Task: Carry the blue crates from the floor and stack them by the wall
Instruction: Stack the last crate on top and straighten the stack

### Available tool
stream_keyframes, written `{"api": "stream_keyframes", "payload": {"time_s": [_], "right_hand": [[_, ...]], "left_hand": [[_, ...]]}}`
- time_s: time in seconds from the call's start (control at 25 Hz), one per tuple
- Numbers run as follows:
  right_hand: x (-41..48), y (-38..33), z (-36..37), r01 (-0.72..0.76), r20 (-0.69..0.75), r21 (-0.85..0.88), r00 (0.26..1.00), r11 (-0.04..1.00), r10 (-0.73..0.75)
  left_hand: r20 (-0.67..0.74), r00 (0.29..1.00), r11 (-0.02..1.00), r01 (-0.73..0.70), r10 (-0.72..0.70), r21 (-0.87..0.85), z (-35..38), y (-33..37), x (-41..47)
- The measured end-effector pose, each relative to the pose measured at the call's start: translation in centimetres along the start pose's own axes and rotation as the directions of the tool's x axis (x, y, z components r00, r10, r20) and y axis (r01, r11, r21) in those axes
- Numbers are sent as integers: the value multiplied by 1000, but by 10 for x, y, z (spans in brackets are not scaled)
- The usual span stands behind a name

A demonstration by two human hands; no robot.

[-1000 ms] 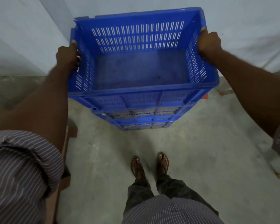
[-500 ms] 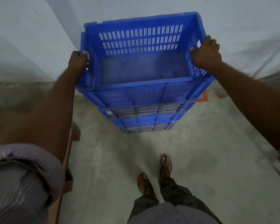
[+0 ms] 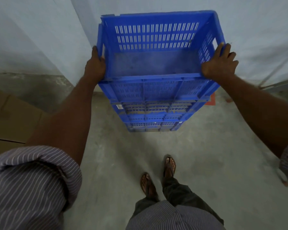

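In the head view, the top blue crate (image 3: 158, 52) sits on a stack of blue crates (image 3: 154, 113) close against the pale wall (image 3: 256, 22), near a corner; compared with a second ago, both hands have slid back along its short sides toward the near corners, and the person's sandalled feet (image 3: 158, 176) have shifted from side by side to staggered, which reads as stepping back. The left hand (image 3: 95, 65) lies against the outside of the crate's left wall, thumb up along the rim, fingers hidden behind the plastic, so how firmly it grips cannot be told; the right hand (image 3: 219, 63) has loosened, its fingers spread and draped over the right rim rather than curled into it. Judging from this, the crate is already seated and the hands are letting go, so this carry is nearly done and another crate is probably next.

The crate stands upright, its open mouth facing up and empty; its long axis runs left to right, parallel to the wall, in line with the crates beneath. A flattened cardboard sheet (image 3: 10, 117) lies on the concrete floor (image 3: 206, 163) at left.
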State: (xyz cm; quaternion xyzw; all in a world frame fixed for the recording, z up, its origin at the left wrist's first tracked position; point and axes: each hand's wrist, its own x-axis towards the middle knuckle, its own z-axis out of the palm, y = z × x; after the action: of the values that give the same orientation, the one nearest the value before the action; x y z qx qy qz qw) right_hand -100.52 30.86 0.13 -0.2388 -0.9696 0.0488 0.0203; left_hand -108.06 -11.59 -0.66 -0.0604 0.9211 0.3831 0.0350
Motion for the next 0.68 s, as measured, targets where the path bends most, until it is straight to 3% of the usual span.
{"api": "stream_keyframes", "payload": {"time_s": [0.32,0.56,0.68], "right_hand": [[6,-6,-9,-17,49,-55,999,998,20],[29,13,-30,26,15,102,999,994,-28],[32,11,-31,37,1,98,999,994,-38]], "left_hand": [[-3,1000,1000,2,-2,-6,2,-3,16],[-39,999,996,5,-8,-84,3,-7,26],[-58,998,1000,-7,5,-23,6,-2,25]]}}
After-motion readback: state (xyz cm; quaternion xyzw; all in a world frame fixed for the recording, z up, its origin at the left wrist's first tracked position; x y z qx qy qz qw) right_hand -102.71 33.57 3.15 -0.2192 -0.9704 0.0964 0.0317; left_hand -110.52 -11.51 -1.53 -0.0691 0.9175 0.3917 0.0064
